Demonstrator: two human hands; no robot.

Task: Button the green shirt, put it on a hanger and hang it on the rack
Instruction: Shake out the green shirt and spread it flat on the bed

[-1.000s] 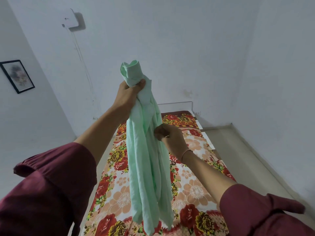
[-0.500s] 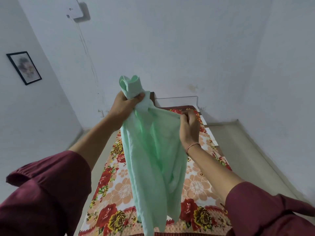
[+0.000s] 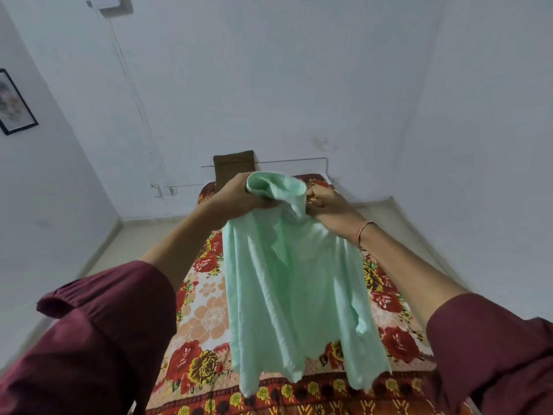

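The pale green shirt [image 3: 287, 289] hangs in the air over the bed, spread wide below its collar. My left hand [image 3: 236, 194] is closed on the left side of the collar. On the collar's right side my right hand [image 3: 324, 199] grips the cloth. The collar curls up between the two hands. The shirt's hem hangs ragged just above the near end of the bed. No hanger and no rack are in view.
A bed with a red and orange flowered sheet [image 3: 206, 319] runs away from me to the far wall. A brown pillow [image 3: 234, 164] leans at its head. Pale floor lies on both sides. A framed picture [image 3: 12, 103] hangs on the left wall.
My right hand has risen from the shirt's middle up to the collar beside my left hand. The shirt has opened from a bunched rope into a wide sheet and hangs lower.
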